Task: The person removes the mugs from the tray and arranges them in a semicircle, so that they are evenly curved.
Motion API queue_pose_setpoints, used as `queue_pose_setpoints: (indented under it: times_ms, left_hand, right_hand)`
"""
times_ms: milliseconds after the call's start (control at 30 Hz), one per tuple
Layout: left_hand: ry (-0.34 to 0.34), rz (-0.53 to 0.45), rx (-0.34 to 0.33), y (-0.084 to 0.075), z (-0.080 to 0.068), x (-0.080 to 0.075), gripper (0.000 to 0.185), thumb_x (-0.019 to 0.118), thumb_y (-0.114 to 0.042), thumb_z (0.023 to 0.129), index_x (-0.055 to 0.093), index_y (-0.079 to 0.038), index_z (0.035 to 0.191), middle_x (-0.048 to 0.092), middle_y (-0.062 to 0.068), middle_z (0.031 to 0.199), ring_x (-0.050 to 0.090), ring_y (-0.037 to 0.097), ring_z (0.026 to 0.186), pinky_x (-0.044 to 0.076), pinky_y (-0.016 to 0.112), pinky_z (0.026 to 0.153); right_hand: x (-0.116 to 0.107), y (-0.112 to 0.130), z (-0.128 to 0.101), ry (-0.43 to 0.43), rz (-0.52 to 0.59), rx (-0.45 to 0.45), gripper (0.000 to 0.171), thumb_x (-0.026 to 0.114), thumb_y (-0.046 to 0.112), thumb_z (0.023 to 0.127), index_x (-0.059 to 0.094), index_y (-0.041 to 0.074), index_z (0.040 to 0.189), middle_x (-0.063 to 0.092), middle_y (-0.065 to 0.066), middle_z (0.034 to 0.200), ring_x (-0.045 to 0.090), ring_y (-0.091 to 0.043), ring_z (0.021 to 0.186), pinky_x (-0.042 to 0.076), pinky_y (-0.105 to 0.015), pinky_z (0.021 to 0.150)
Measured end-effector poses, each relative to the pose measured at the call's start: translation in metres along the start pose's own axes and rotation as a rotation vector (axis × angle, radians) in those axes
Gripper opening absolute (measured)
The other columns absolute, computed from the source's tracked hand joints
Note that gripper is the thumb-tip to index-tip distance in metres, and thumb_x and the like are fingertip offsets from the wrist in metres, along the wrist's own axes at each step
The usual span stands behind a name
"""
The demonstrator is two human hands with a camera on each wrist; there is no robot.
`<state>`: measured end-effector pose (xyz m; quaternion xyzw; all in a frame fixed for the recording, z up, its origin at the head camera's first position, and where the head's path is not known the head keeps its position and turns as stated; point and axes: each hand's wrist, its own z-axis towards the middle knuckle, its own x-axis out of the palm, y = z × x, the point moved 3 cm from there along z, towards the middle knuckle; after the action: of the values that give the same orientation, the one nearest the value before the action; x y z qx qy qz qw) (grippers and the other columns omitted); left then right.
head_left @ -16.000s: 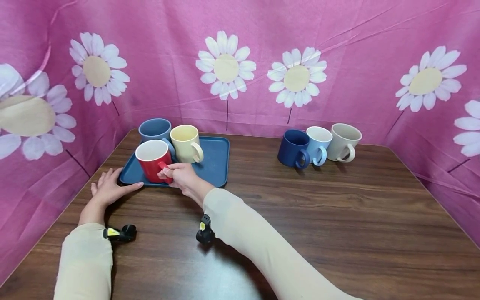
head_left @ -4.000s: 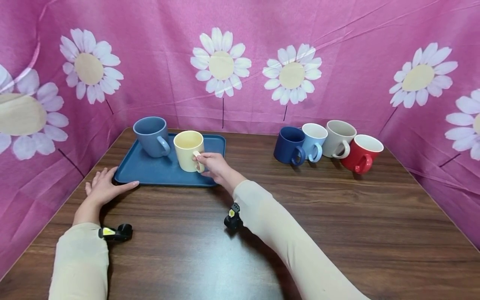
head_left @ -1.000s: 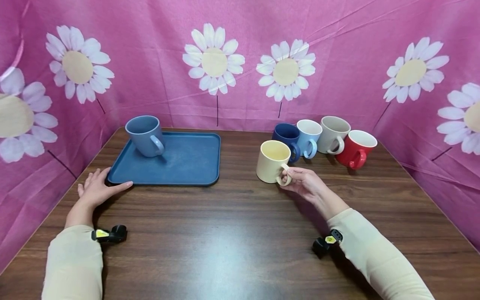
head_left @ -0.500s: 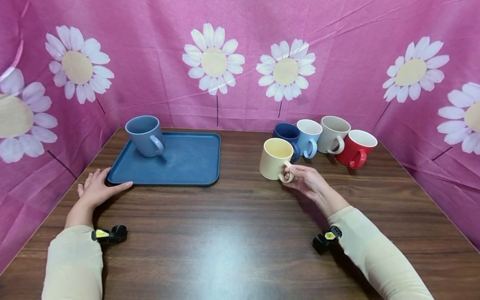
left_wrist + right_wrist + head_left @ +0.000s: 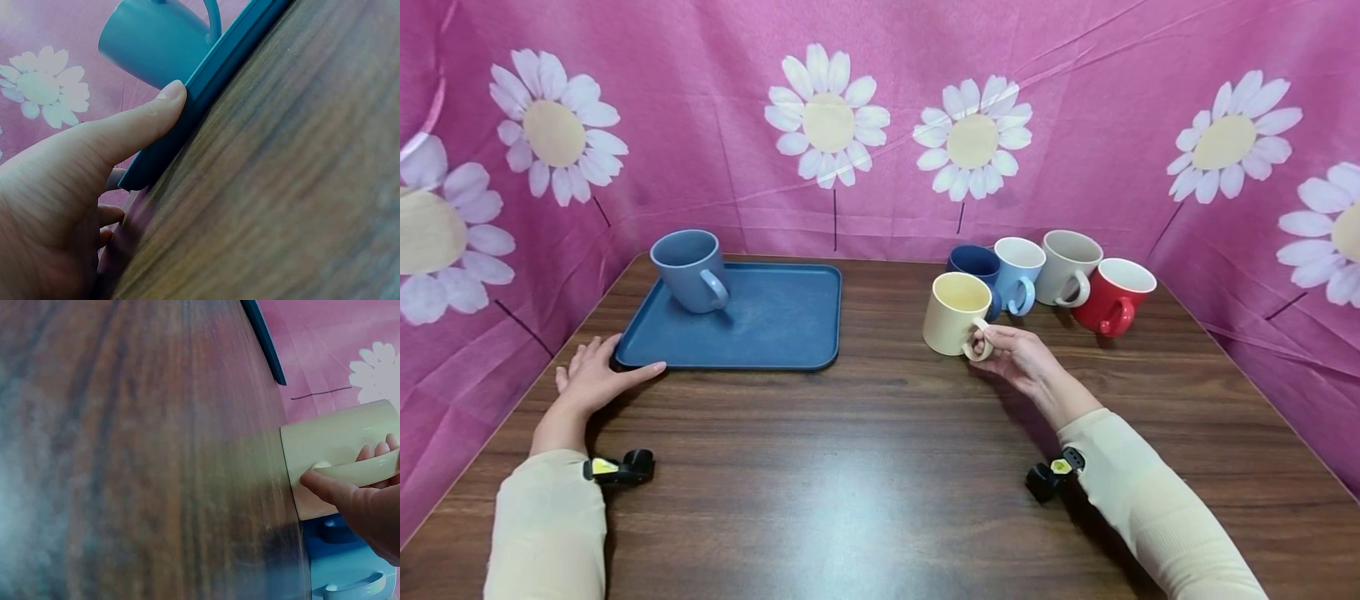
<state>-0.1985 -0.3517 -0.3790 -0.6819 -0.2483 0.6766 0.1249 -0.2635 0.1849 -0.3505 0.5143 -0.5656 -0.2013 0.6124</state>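
The cream mug (image 5: 956, 313) stands on the table (image 5: 880, 467) just in front of the dark blue mug (image 5: 976, 262), its handle pinched in the right hand (image 5: 1017, 360) grip, while the flat, relaxed left hand (image 5: 593, 379) steadies the blue tray (image 5: 775, 325).

no readable text, labels or numbers on anything in view
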Motion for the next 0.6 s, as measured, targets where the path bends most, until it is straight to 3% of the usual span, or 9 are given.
queue_pose_setpoints:
  times_ms: [200,600]
  left_hand:
    - [0.008,-0.001,-0.001,0.0017,-0.0002,-0.0001,0.095,0.053,-0.056,0.075,0.011,0.004,0.135,0.003,0.037,0.132,-0.006,0.051,0.119,-0.006,0.067,0.083]
    - [-0.001,-0.007,-0.003,-0.0002,-0.0010,-0.0001,0.095,0.053,-0.057,0.074,0.013,0.004,0.134,0.006,0.037,0.132,-0.004,0.052,0.119,-0.005,0.067,0.084]
  right_hand:
    - [-0.0016,0.0004,0.0007,-0.020,0.010,0.008,0.027,0.038,0.001,0.091,0.063,0.000,0.081,0.059,-0.009,0.076,0.055,-0.017,0.071,0.042,-0.040,0.078]
    - [-0.0019,-0.0002,-0.0007,0.023,-0.049,0.007,0.025,0.040,0.006,0.091,0.065,0.004,0.085,0.062,-0.007,0.080,0.056,-0.017,0.076,0.039,-0.043,0.082]
